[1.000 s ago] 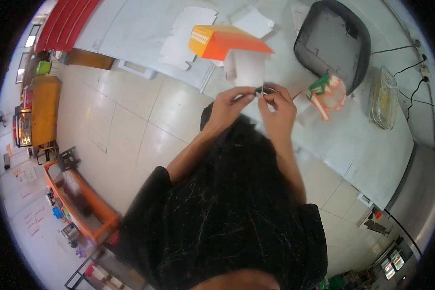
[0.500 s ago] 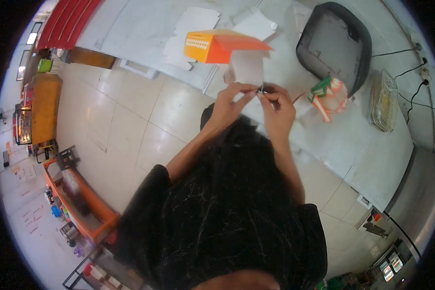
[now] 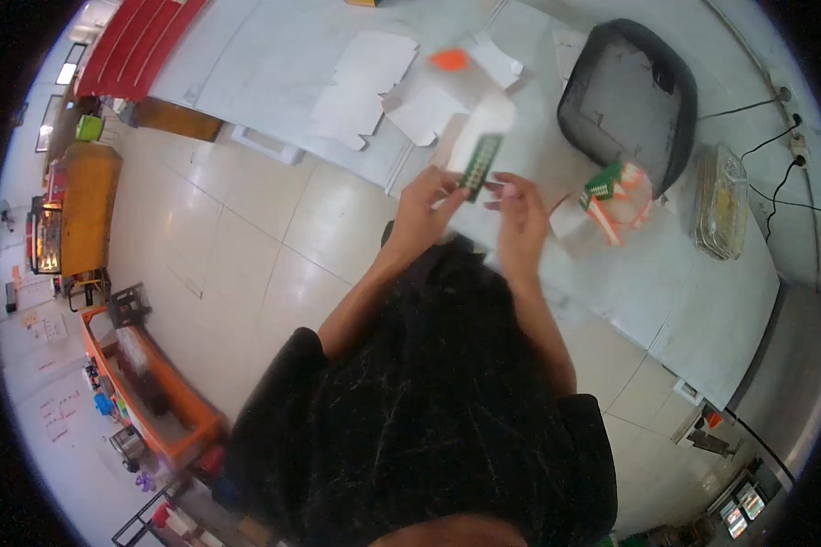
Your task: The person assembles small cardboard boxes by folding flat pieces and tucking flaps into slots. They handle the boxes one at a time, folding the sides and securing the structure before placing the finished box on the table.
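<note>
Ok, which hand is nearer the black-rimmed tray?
Right. In the picture, the right hand is below and left of the black-rimmed tray; the left hand is farther left.

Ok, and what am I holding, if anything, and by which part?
A blurred card carton, pinched in the left hand by its green-patterned near end. The right hand is beside that end; touch cannot be told.
</note>
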Tool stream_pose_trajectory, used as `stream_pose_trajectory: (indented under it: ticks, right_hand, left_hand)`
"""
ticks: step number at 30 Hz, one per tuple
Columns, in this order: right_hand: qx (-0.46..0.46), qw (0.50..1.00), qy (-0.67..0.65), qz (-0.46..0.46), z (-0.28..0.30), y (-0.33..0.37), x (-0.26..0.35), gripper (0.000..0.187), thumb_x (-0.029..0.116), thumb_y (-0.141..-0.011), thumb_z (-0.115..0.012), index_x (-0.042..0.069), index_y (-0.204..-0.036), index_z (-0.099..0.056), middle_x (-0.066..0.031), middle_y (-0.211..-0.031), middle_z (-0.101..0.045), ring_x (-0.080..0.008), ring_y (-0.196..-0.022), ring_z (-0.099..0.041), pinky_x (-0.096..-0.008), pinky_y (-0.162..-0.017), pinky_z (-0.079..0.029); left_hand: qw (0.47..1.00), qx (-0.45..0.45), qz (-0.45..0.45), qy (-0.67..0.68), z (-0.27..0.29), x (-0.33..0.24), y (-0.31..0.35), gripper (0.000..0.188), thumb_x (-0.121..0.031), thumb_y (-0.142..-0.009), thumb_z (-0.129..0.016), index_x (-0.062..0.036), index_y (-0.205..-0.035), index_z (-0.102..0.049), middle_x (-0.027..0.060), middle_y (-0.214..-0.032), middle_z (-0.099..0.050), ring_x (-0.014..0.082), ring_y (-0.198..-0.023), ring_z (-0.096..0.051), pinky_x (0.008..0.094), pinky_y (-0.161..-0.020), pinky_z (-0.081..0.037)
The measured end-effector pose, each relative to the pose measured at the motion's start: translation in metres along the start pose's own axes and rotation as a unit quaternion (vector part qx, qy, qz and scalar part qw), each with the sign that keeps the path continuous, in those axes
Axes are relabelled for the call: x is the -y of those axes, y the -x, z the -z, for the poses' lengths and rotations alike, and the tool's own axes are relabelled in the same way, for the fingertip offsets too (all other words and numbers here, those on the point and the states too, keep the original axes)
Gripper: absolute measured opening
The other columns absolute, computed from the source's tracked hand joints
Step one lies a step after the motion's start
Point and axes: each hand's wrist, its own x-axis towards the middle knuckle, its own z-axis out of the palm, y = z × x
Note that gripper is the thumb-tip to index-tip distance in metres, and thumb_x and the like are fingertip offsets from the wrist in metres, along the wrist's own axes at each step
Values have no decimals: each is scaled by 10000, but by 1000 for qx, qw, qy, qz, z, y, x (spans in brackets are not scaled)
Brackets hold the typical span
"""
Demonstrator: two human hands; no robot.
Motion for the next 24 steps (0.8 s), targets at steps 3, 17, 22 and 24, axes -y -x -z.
stream_pose_trajectory:
  ticks: [3, 17, 22, 24]
  right_hand:
    - [-60, 997, -15, -54, 12, -22, -2, 360, 163, -974, -571, -44, -1245, -453, -145, -1126, -584, -155, -868, -622, -261, -594, -561]
    - [19, 951, 306, -37, 40, -25, -20, 268, 164, -927, -623, -84, -831, -592, -119, -707, -620, -150, -598, -599, -329, -553, -455]
    - [-37, 975, 197, -98, 31, -18, 5, 280, 183, -865, -726, -69, -804, -619, -115, -694, -677, -133, -614, -630, -289, -571, -464]
    - [-34, 978, 165, -120, 29, -14, 15, 270, 182, -857, -741, -62, -811, -633, -120, -734, -699, -125, -624, -644, -267, -591, -480]
  left_hand:
    - [986, 61, -47, -149, 12, -17, 3, 134, -40, -833, -708, -7, -961, -686, 75, -856, -607, 156, -772, -606, 277, -637, -495]
    - [898, 28, -136, -418, -4, -43, -2, 243, -261, -807, -729, -173, -1033, -710, -9, -926, -678, 201, -906, -665, 494, -994, -402]
    - [911, 68, -92, -395, -6, -31, 1, 275, -279, -798, -727, -208, -1063, -706, -19, -881, -693, 212, -826, -670, 355, -764, -511]
    - [896, 57, -116, -425, -8, -35, 1, 199, -247, -776, -728, -177, -961, -710, -8, -833, -683, 219, -782, -662, 356, -702, -511]
